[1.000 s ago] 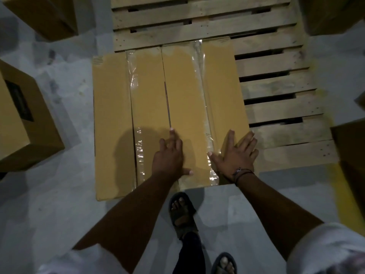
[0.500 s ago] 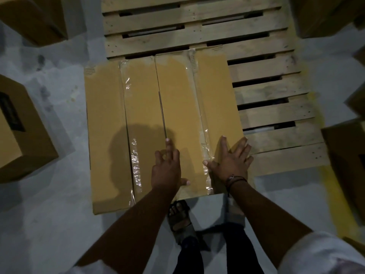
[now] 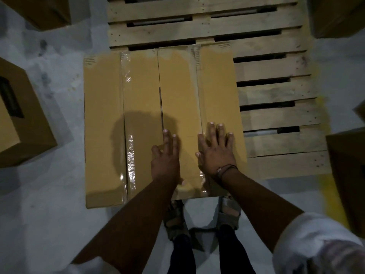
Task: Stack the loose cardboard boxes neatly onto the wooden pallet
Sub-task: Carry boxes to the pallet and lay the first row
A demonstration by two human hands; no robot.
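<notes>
The taped cardboard box (image 3: 142, 95) covers the wooden pallet (image 3: 276, 91) at its near left corner, its left part jutting past the pallet's left edge. The left hand (image 3: 166, 157) and right hand (image 3: 216, 151) rest flat on the box's near top, with fingers (image 3: 211, 131) straight and spread, gripping nothing.

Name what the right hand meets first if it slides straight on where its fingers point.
Likely nothing: the right hand lies flat on the taped tan cardboard box, whose top ahead looks bare.

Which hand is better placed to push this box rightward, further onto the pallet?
Left, probably: the left hand lies nearer the box's left side; the right hand rests by its right edge.
</notes>
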